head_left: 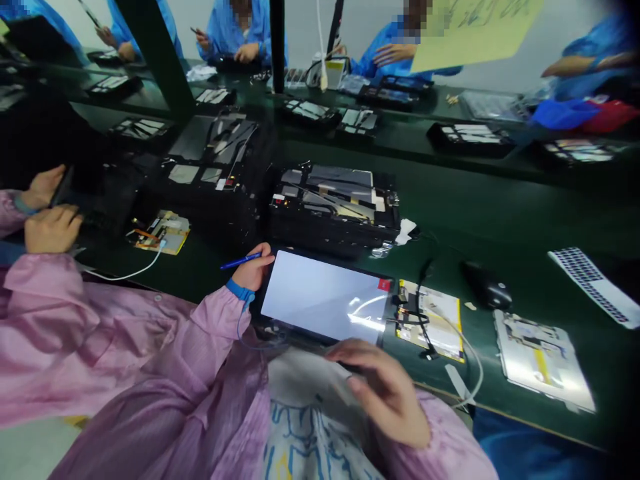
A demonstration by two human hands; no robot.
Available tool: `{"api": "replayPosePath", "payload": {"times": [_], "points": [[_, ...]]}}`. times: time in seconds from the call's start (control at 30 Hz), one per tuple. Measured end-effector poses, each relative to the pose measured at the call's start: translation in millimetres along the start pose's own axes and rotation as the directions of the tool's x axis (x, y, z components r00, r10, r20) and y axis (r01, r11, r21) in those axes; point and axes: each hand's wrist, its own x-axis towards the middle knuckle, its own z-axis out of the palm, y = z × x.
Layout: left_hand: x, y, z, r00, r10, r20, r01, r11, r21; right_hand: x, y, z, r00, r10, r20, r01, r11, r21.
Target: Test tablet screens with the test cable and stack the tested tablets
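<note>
A tablet screen (320, 293), lit plain white with a small red patch at its upper right, lies tilted in front of me. My left hand (254, 268), with a blue wristband, is closed on a blue pen (240, 261) and rests against the screen's left edge. Below the lower right edge of the screen, my right hand (383, 383) hangs with bent fingers and the thumb apart, nothing seen in it. Whether its fingertips touch the edge I cannot tell. Right of the screen lies a battery (447, 320) with black cables and a white cable on it.
Stacks of tablet housings (335, 200) stand behind the screen. To the right are a black mouse (487, 283), a silver panel (545, 360) and a barcode label sheet (595, 283). A co-worker's hands (53, 227) work at left; people in blue sit across.
</note>
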Motion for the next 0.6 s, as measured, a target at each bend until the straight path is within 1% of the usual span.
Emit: {"api": "replayPosePath", "payload": {"times": [0.07, 0.13, 0.23, 0.27, 0.33, 0.4, 0.5, 0.6], "points": [[-0.7, -0.5, 1.5, 1.0, -0.003, 0.002, 0.003, 1.0, -0.014, 5.2, 5.3, -18.1, 0.984, 0.069, -0.163, -0.052, 0.993, 0.107], [-1.0, -0.7, 2.9, 1.0, -0.01, -0.004, 0.01, 1.0, -0.013, 16.6, 10.8, -38.1, 0.945, 0.127, -0.302, -0.064, 0.976, 0.208], [-0.6, -1.5, 4.0, 0.999, -0.024, -0.028, 0.024, 1.0, 0.002, 41.9, 19.7, -68.6, 0.876, 0.158, -0.455, 0.003, 0.943, 0.332], [-0.2, -2.0, 4.1, 0.999, -0.022, -0.036, 0.022, 1.0, 0.009, 50.7, 22.7, -77.8, 0.847, 0.17, -0.504, 0.033, 0.929, 0.368], [0.5, -3.1, 3.9, 0.999, -0.009, -0.04, 0.01, 1.0, 0.023, 66.3, 28.0, -93.3, 0.795, 0.206, -0.571, 0.08, 0.897, 0.435], [1.1, -4.3, 3.3, 0.999, 0.005, -0.041, -0.004, 0.999, 0.034, 77.5, 31.6, -103.7, 0.745, 0.254, -0.617, 0.116, 0.862, 0.494], [1.5, -5.6, 2.4, 0.999, 0.005, -0.041, -0.003, 0.999, 0.034, 86.2, 33.1, -110.1, 0.685, 0.337, -0.646, 0.139, 0.81, 0.569], [1.5, -6.6, 2.0, 0.999, -0.004, -0.037, 0.005, 1.0, 0.021, 88.8, 31.8, -110.3, 0.646, 0.381, -0.661, 0.143, 0.791, 0.595]]}}
